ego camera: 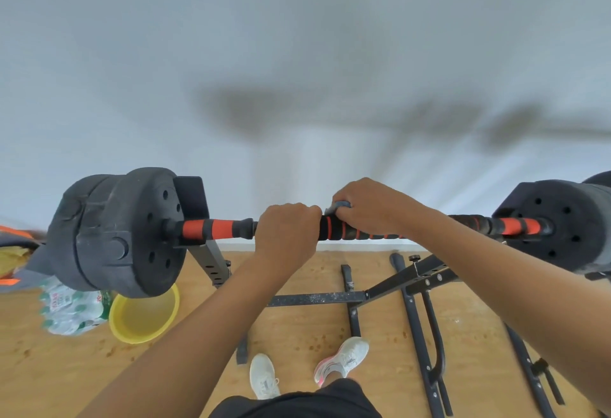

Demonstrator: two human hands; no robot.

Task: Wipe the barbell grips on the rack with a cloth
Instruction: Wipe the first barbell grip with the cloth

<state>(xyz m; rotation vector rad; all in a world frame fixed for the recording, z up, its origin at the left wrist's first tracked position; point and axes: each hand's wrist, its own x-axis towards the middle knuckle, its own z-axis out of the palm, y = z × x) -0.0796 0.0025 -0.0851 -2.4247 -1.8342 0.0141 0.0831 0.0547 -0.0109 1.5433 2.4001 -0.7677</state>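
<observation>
Now the left hand [287,227] wraps tight round the barbell [344,228] at mid-bar, likely steadying it on the rack [211,257], while the right hand [365,204] clamps a grey cloth [337,206] onto the black-and-orange grip [334,229]. Most of the cloth hides under those fingers; the right forearm covers the grip beyond.

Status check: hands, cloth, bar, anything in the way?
Left hand grips black-and-orange foam-gripped barbell bare. Right hand presses small grey cloth on grip. Nothing blocking the bar.
</observation>
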